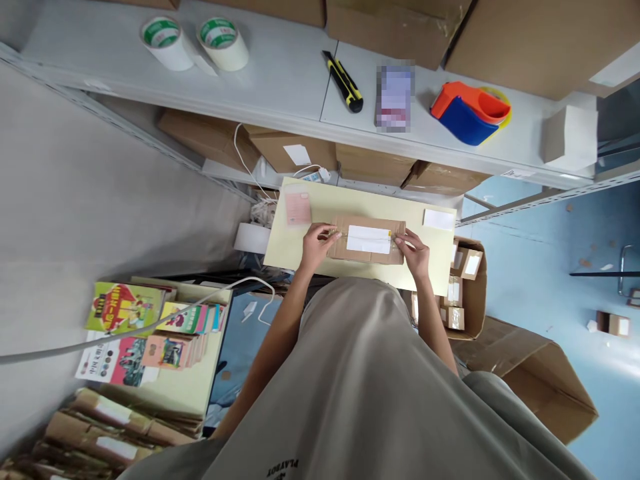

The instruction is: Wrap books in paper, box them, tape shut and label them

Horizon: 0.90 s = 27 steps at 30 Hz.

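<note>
A flat brown cardboard parcel (369, 257) with a white label (369, 239) lies on a small pale yellow table (290, 250). My left hand (315, 244) grips the parcel's left end, fingers curled over its edge. My right hand (414, 252) holds the right end the same way. A pink slip (298, 209) lies on the table to the left of the parcel, and a small white label (439, 219) lies at the table's right corner.
A grey shelf (280, 80) above carries two tape rolls (195, 41), a yellow-black utility knife (343, 82), an orange-blue tape dispenser (470, 110) and a white box (570, 137). Stacked books (165, 330) sit at left. An open carton of small parcels (467, 287) stands at right.
</note>
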{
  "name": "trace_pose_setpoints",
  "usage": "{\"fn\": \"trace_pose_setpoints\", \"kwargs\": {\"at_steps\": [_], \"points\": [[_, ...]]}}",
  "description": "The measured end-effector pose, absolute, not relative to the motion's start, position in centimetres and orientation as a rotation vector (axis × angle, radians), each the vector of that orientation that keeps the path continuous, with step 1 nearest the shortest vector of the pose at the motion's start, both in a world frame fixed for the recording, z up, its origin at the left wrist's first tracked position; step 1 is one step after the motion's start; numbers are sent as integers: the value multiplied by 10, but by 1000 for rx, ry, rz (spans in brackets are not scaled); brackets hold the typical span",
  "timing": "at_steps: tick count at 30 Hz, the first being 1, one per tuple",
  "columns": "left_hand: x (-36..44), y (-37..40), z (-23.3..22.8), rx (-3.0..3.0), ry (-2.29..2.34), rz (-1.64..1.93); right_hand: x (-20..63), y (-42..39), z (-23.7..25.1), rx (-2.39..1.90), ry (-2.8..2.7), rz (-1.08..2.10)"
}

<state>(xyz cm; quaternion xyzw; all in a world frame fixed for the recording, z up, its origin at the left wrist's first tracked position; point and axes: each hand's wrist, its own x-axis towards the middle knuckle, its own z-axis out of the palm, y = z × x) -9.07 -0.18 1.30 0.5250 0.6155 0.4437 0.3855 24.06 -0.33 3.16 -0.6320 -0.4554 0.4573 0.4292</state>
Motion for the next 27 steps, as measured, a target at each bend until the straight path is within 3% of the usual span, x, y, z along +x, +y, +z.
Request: {"fn": "trace_pose_setpoints", "kwargs": {"at_steps": [27], "points": [[-89,7,-1,1113,1553,1183,233,-9,6,-1515,-979,1162]]}}
